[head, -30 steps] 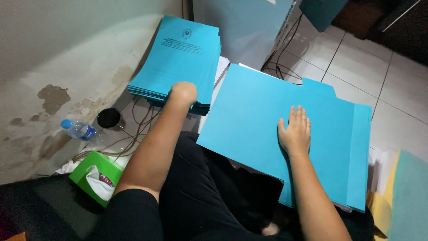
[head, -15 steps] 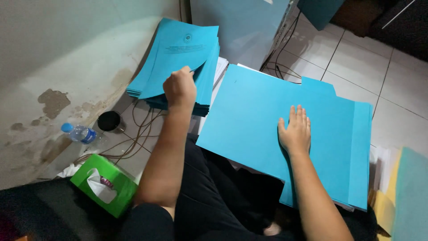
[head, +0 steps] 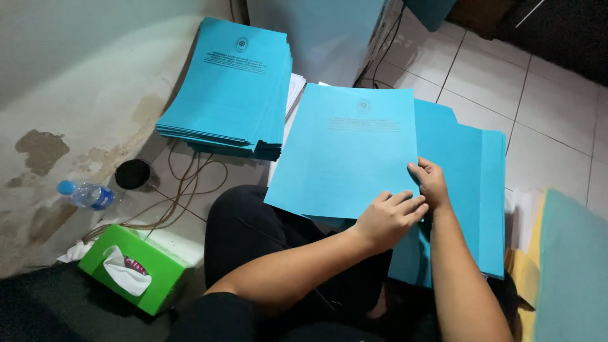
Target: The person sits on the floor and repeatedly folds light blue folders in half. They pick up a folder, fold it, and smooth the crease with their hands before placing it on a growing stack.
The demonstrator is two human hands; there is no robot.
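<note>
Two hands, left hand (head: pixel 386 218) and right hand (head: pixel 432 183), pinching one blue sheet (head: pixel 348 149) (near right corner), one blue stack (head: pixel 231 88) far left, one green tissue box (head: pixel 136 269), one water bottle (head: pixel 85 194)

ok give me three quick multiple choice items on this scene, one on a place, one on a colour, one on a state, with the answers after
1. Where does the tissue box lie?
A. on the blue paper stack
B. on the floor, lower left
C. on the person's lap

2. What colour is the sheet that both hands hold?
A. blue
B. yellow
C. white

3. How does the water bottle stand?
A. upright
B. lying on its side
C. held in a hand

Answers: 1 B, it sits on the floor by the knee. 2 A, the left hand and right hand pinch a blue sheet at its corner. 3 B, it lies by the wall.
</note>
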